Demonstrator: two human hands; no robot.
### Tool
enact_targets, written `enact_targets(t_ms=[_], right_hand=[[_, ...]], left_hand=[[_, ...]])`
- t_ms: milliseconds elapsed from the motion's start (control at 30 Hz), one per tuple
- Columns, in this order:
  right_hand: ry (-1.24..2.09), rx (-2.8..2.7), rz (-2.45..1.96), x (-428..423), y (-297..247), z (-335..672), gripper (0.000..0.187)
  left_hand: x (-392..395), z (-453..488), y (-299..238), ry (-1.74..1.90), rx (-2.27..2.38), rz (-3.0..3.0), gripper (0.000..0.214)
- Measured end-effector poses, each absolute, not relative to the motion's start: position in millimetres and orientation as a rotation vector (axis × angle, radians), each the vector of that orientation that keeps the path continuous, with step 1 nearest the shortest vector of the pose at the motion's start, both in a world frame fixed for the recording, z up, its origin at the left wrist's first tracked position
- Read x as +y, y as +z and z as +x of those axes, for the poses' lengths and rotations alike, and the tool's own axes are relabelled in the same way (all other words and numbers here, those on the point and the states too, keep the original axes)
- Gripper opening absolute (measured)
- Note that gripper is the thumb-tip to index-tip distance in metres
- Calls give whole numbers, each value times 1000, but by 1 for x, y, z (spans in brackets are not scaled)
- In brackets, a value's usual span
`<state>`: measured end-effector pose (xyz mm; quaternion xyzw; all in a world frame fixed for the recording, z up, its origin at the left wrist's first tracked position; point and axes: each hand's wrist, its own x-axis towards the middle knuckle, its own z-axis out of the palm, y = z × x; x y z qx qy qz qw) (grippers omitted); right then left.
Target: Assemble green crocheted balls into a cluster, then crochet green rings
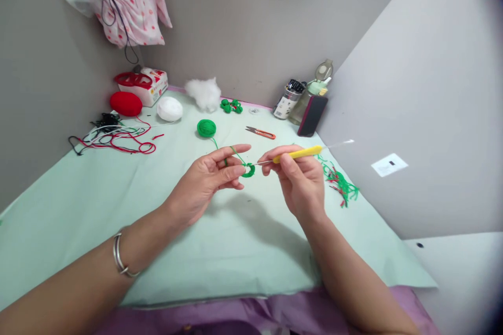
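Note:
My left hand [214, 175] pinches a small green crochet ring [248, 171] between thumb and fingers. Green yarn wraps round a finger of that hand and runs back to a green yarn ball [206, 128] on the table. In my right hand [301, 177] is a crochet hook with a yellow handle [302, 153], held like a pen. Its thin metal end reaches the upper edge of the ring; whether it sits inside a stitch I cannot tell. Beyond my hands lie thread snips [261, 132] with orange handles.
A red yarn ball [126, 104], a white yarn ball [170, 109] and tangled cords [118, 136] lie left. White stuffing [204, 94] and green crocheted pieces [231, 106] are at the back. A pen cup [286, 103], bottle [302, 107], phone [313, 116] and yarn scraps [341, 183] are right.

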<state>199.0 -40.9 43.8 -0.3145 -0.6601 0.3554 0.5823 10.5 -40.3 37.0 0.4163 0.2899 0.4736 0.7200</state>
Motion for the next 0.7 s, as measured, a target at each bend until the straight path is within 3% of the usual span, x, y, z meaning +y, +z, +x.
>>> enact_targets(t_ms=[67,133,200,333,433,700], right_hand=[[937,-1484,-717,-39,43,197,20],[840,-1558,-720,-39,39,196,18],[552,-1723,-731,-42,35,195,17],[-204,-2023,-676,-50,29,194,34],[-433,-2086,-605,-53,29,194,40],[356,-1829,-717,-48,38,193,25]], left_hand=[[-42,13,35,1084,660,960,47],[-43,14,32,1101,681,964,49],[-43,16,29,1094,695,942,51],[-43,16,29,1070,668,909,49],[-44,15,32,1066,621,900,44],[-43,15,33,1053,622,946,49]])
